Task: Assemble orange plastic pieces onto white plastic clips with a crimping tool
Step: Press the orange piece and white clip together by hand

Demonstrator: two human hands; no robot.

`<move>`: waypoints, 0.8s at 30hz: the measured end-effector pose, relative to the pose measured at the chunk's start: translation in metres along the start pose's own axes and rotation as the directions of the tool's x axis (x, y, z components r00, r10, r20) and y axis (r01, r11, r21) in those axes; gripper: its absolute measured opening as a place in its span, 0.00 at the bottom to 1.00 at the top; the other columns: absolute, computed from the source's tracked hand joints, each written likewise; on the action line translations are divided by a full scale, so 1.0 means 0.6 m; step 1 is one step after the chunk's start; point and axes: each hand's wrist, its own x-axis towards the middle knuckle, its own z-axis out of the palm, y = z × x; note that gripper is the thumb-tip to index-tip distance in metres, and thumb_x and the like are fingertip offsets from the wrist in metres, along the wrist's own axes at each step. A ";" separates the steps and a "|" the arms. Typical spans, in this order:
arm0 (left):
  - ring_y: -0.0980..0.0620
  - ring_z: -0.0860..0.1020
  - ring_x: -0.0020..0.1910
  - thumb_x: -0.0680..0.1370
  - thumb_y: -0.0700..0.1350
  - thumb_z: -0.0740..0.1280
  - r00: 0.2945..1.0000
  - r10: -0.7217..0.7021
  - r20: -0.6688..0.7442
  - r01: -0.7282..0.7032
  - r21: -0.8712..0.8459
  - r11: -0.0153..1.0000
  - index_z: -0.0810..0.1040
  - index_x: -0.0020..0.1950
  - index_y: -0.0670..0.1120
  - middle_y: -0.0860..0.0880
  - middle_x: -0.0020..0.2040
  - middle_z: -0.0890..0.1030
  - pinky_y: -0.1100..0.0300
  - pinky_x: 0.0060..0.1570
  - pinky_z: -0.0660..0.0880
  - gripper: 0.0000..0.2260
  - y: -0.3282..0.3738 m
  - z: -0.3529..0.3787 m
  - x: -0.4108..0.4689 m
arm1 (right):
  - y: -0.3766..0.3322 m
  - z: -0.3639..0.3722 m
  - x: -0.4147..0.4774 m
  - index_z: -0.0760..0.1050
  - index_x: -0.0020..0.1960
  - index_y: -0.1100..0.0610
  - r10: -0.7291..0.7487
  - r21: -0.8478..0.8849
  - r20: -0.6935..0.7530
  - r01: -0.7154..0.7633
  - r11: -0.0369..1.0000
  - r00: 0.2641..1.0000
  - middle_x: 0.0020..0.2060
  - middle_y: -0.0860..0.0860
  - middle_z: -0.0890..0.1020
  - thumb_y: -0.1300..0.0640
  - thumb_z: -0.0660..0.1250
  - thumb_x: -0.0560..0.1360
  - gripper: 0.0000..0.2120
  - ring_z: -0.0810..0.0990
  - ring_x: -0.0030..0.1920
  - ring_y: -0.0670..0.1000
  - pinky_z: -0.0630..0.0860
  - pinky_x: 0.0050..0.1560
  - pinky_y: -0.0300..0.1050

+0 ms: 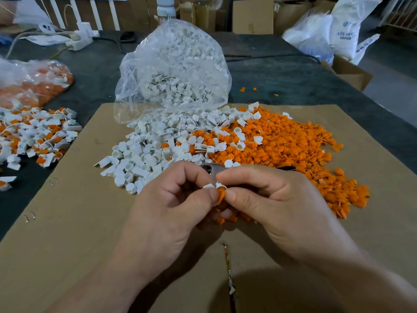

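I see both hands meeting over the near middle of the flat brown cardboard sheet [74, 222]. Left hand [176, 199] pinches a small glossy white plastic clip [213, 185]. Right hand [273, 199] pinches a rounded orange plastic piece [221, 195] touching the clip's underside. Grey metal crimping tool [212, 169] lies just behind the fingertips, mostly hidden.

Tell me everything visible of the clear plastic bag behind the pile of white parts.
The clear plastic bag is thin, glossy and crinkled, and bulges with white clips packed inside. It sits slumped at the far edge of the cardboard sheet, its back on the dark table cover, and its top is bunched to a peak. Its lower side seems to open toward the camera, where a spilled pile of the same clips lies against it.
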 end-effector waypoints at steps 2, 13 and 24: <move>0.49 0.83 0.33 0.72 0.42 0.70 1.000 0.001 -0.004 -0.001 -0.009 1.000 0.80 0.39 0.48 0.42 0.34 0.83 0.64 0.32 0.76 0.02 0.000 0.002 -0.001 | 0.002 0.002 0.000 0.84 0.52 0.46 0.025 0.021 -0.010 -0.025 0.999 1.000 0.41 0.49 0.86 0.60 0.71 0.75 0.11 0.86 0.41 0.49 0.81 0.42 0.39; 0.54 0.81 0.29 0.68 0.47 0.71 0.999 0.038 0.010 -0.038 -0.026 0.999 0.79 0.38 0.48 0.45 0.31 0.81 0.65 0.30 0.75 0.04 0.002 0.004 0.001 | 0.008 0.016 -0.001 0.84 0.50 0.44 0.003 -0.019 -0.076 -0.005 1.000 0.997 0.40 0.47 0.86 0.56 0.70 0.72 0.10 0.86 0.39 0.48 0.84 0.42 0.50; 0.50 0.84 0.36 0.76 0.46 0.72 0.990 0.142 -0.014 -0.141 0.059 0.988 0.80 0.45 0.53 0.47 0.40 0.84 0.59 0.33 0.79 0.02 0.000 0.005 -0.002 | 0.012 0.008 0.004 0.82 0.51 0.46 0.104 0.166 -0.055 -0.094 0.982 0.993 0.37 0.51 0.84 0.54 0.72 0.71 0.10 0.83 0.35 0.49 0.79 0.36 0.42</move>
